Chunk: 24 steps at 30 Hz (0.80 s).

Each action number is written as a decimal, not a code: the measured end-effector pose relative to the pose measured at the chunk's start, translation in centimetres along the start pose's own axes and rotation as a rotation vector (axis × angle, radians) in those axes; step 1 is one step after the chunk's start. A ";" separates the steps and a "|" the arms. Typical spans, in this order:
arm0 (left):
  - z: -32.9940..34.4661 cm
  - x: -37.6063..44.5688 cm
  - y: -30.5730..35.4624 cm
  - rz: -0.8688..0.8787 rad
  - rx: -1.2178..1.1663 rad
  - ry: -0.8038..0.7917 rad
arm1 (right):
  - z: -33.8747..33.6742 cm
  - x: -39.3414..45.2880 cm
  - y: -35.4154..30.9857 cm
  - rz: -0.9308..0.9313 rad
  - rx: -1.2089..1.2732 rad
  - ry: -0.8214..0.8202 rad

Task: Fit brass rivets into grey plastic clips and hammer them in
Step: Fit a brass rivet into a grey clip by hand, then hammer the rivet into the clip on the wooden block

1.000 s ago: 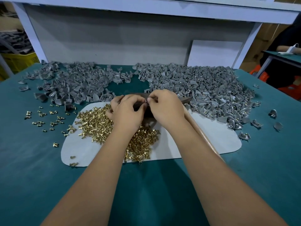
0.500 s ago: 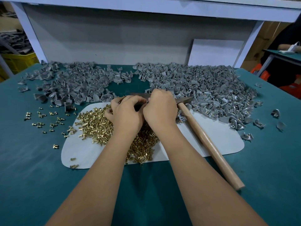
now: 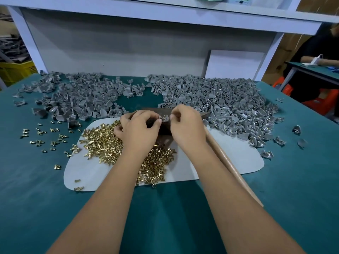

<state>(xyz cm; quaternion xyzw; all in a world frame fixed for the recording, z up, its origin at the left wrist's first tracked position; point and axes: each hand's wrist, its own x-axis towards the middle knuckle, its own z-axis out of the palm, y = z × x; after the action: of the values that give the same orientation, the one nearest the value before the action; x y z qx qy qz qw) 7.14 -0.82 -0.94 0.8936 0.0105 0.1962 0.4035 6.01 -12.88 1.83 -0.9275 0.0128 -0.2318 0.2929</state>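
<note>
Grey plastic fills the head view, the only one I have: a clip (image 3: pixel 163 118) sits just above centre of the frame, pinched between both hands over a dark block (image 3: pixel 165 129). My left hand (image 3: pixel 139 133) has its fingers curled, thumb and forefinger on the clip's left edge; my right hand (image 3: pixel 187 129) pinches the other side, fingers curled. A brass glint shows at the clip — I judge it a rivet being seated, though it is too small to be sure. Loose brass rivets (image 3: pixel 102 142) heap on the white mat (image 3: pixel 238 162), centre left. The hammer (image 3: pixel 229 165) handle runs along under my right forearm. I see two risks — a crooked rivet would bend when struck, and my forearm could nudge the handle.
</note>
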 end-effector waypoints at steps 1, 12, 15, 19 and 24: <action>0.0 0.0 0.0 -0.008 -0.013 -0.007 | -0.7 -0.4 0.7 0.012 -0.129 0.057; 0.6 0.2 -0.1 -0.010 0.017 -0.025 | -3.9 -3.0 4.4 0.306 -0.459 -0.106; 0.8 0.3 -0.1 -0.010 0.023 -0.024 | -4.9 -2.6 3.9 0.304 -0.356 0.001; 0.8 0.4 -0.3 -0.020 -0.003 0.011 | -6.7 -2.7 2.1 0.099 -0.231 0.085; 0.7 0.3 -0.4 -0.013 -0.018 0.063 | -7.7 -3.0 -0.3 -0.074 -0.379 -0.020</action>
<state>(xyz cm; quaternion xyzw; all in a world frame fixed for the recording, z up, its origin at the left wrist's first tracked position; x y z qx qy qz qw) 7.71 -1.03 -1.59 0.8832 0.0274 0.2218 0.4123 -0.03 -16.32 6.25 -0.9682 0.0191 -0.2268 0.1041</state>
